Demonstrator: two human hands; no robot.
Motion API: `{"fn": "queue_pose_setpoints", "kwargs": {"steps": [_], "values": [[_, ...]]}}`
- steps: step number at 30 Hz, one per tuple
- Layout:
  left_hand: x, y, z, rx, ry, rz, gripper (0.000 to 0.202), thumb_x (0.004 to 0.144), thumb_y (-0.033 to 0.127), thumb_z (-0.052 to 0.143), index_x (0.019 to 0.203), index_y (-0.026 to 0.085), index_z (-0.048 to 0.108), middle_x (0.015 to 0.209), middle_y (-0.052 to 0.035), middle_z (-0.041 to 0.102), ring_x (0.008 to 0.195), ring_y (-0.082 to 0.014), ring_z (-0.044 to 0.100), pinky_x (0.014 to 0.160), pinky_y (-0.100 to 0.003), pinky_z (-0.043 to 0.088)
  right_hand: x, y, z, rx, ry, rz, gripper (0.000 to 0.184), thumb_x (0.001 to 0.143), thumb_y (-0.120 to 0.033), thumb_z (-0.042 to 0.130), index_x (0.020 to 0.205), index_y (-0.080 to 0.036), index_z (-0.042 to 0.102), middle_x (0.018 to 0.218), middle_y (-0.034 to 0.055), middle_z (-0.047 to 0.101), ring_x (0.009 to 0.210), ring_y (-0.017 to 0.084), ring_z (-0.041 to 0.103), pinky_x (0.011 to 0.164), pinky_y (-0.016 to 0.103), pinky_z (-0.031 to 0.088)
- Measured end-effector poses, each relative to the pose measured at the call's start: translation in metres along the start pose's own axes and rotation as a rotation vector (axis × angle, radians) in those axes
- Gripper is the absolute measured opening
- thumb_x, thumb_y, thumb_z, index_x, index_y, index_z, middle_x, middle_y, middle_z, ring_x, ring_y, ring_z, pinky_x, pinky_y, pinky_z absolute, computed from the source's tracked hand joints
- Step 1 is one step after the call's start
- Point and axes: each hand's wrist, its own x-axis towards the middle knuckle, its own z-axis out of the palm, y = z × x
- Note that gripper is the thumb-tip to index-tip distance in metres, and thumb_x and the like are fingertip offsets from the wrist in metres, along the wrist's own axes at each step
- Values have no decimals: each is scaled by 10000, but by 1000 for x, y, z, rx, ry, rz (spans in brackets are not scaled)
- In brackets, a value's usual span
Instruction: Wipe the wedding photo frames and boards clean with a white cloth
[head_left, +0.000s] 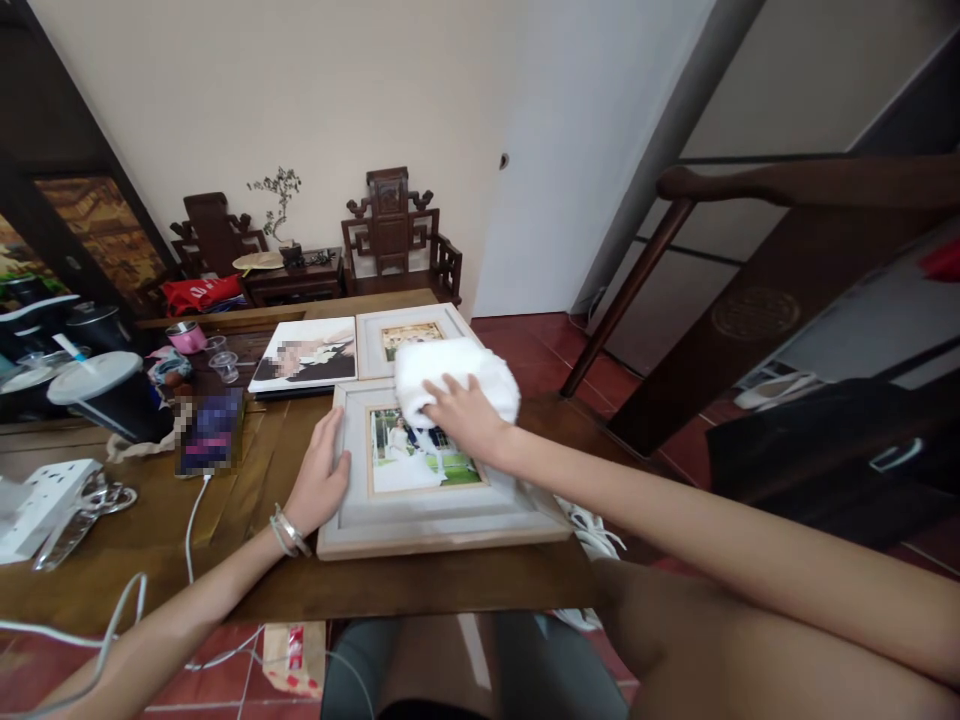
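A light wooden picture frame (442, 537) with a wedding photo lies flat near the table's front edge. Along its left side, my left hand (322, 480) holds the edge, thumb and fingers against the rim. My right hand (466, 415) presses a folded white cloth (456, 372) onto the upper right of this frame, fingers curled on the fabric. The cloth hides part of the photo and its border. Behind it lies a second picture frame (371, 345), partly covered by the cloth. To that one's left sits a white-edged photo album (307, 350) or panel, its kind unclear.
A charging phone (212, 432), a white power strip (49, 505) and a lidded black cup (109, 395) stand on the table's left. Small clear cups (223, 366) and a pink mug (186, 337) are behind. A dark wooden chair (712, 290) stands at right.
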Motion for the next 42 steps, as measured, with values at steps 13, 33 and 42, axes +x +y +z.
{"fn": "queue_pose_setpoints", "kwargs": {"steps": [13, 33, 42], "values": [[-2, 7, -2, -48, -51, -136, 625, 850, 202, 422, 1446, 109, 258, 1506, -173, 356, 1412, -257, 330, 1196, -470, 208, -94, -40, -101, 266, -479, -315, 292, 764, -1, 517, 917, -133, 728, 886, 143, 714, 845, 252, 679, 735, 334, 496], [-2, 9, -1, 23, 33, 15, 547, 901, 210, 406, 1443, 169, 343, 1547, -140, 289, 1456, -251, 242, 1204, -490, 186, -58, -31, -81, 99, -328, -123, 441, 728, -62, 662, 1149, -189, 695, 1315, 216, 572, 1107, 367, 602, 872, 524, 496], [1, 1, -1, 15, -57, 30, 480, 932, 278, 412, 1402, 187, 453, 1562, -122, 305, 1468, -267, 224, 1191, -517, 219, -87, -78, -85, 295, -241, -382, 416, 741, -134, 663, 1156, -156, 676, 1314, 211, 575, 1181, 412, 551, 914, 569, 470]]}}
